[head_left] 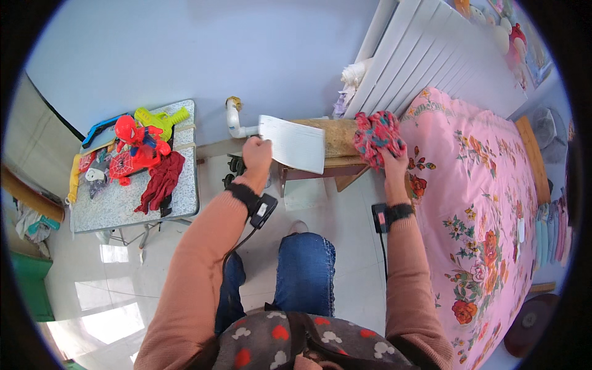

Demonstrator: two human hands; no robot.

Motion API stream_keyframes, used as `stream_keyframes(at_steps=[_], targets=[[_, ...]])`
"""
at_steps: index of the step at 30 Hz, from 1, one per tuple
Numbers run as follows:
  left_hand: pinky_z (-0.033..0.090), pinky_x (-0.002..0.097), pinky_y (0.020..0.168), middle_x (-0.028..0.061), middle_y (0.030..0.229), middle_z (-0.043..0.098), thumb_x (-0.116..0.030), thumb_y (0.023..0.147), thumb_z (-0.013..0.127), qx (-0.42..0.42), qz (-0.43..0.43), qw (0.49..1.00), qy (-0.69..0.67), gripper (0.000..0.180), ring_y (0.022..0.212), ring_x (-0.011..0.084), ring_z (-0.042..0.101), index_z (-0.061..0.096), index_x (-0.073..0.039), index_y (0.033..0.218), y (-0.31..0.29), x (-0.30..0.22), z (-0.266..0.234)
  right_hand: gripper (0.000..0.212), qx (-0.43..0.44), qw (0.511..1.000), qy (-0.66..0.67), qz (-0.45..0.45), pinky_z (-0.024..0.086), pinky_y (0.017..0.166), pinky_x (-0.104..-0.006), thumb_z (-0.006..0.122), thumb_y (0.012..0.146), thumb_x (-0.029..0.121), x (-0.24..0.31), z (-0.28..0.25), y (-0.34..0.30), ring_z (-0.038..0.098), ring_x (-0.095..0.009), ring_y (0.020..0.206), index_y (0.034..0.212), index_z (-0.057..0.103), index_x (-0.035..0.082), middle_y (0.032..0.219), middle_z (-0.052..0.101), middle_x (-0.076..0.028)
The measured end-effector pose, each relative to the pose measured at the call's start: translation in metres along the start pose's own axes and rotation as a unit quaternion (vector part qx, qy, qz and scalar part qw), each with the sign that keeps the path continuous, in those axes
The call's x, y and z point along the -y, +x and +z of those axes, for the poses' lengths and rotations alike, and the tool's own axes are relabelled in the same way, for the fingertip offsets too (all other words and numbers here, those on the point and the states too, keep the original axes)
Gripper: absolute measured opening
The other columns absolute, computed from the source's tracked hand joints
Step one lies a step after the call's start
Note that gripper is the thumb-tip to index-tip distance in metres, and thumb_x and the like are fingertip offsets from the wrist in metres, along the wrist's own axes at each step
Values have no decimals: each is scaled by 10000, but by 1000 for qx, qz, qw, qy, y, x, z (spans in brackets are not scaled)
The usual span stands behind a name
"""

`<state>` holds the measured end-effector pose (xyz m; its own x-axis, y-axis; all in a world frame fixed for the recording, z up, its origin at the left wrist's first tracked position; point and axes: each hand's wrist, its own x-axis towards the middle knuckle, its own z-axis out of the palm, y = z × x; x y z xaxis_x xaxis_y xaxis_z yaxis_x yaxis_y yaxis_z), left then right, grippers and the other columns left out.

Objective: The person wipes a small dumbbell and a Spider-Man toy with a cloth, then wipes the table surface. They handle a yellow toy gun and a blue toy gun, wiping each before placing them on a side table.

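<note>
My left hand (256,155) is closed on the left edge of a white booklet (292,145), its pages curving a little as it hangs over a low wooden stool (341,139). Bunched in my right hand (393,161) is a crumpled pink, red and teal cloth (377,137), raised near the right end of the stool and beside the bed. Both wrists wear black straps with small box-like devices. The fingertips of my right hand are partly buried in the cloth.
On the left, a small folding table (188,160) carries a red and blue toy figure (132,132), a lime-green toy (161,120) and a dark red cloth (159,183). A bed with a pink floral sheet (468,203) fills the right. Behind are a white pipe (234,120) and white slatted panels (425,55).
</note>
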<state>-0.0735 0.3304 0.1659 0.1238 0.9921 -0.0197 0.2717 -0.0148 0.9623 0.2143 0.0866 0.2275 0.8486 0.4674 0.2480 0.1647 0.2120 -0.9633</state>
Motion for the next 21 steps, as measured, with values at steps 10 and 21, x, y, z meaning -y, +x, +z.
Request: stream_keyframes(at_steps=[10,21], targets=[[642,430,645,97,930,635,40,805,672,-91,-131,914,-374,230,792,268,703,511,-102,888,-25,-20,-93,789,36,846,-520,-113,516,1012,-525,859,677,288,-41,66,-8,581,-484,1210,1405,563,227,1417,523,-270],[628,400,623,148,1079,680,38,867,609,-66,-163,905,-388,267,873,300,733,580,-12,1128,-1,-11,-112,646,218,829,-469,-212,529,980,-491,797,751,116,-3,134,-71,609,-449,1155,1358,597,208,1297,607,-232]])
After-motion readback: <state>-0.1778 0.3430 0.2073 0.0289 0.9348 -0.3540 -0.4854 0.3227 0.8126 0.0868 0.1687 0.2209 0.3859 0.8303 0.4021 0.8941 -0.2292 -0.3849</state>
